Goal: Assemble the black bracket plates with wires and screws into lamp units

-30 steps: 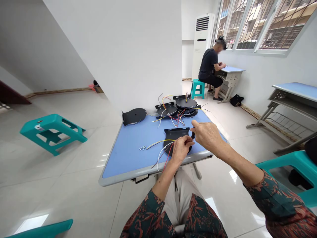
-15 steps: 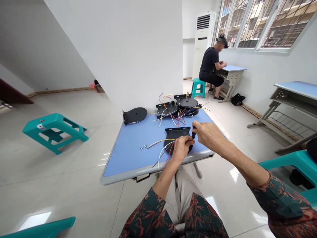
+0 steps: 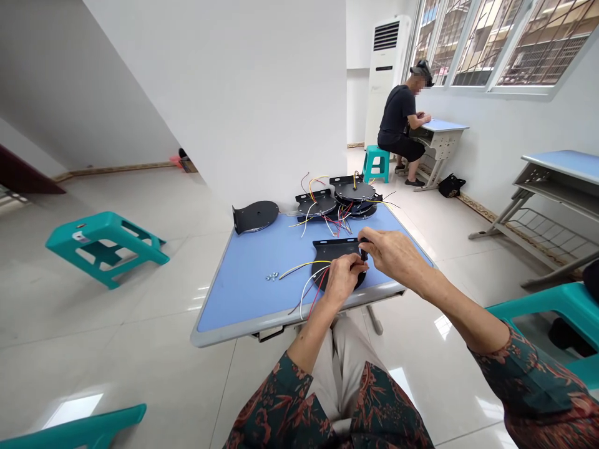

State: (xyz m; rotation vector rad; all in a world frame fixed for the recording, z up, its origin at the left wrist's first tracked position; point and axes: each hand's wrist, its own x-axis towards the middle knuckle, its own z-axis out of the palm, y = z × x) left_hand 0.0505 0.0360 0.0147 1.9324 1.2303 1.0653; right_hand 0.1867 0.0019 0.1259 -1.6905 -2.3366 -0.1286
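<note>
Gripping a dark tool point(image 3: 364, 251) in the curled right hand point(image 3: 392, 257); pinching beneath with the left hand point(image 3: 341, 279), with anything held too small to make out, over a flat, rounded black plate point(image 3: 326, 251) near the front of the blue desk point(image 3: 241, 290). Judged part-done, with shiny hardware point(image 3: 272, 276) loose alongside and wired discs point(image 3: 354, 190) stacked behind.

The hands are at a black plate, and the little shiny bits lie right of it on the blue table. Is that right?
No, not right: the head view shows the little shiny bits left of that black plate, on the blue table.
</note>
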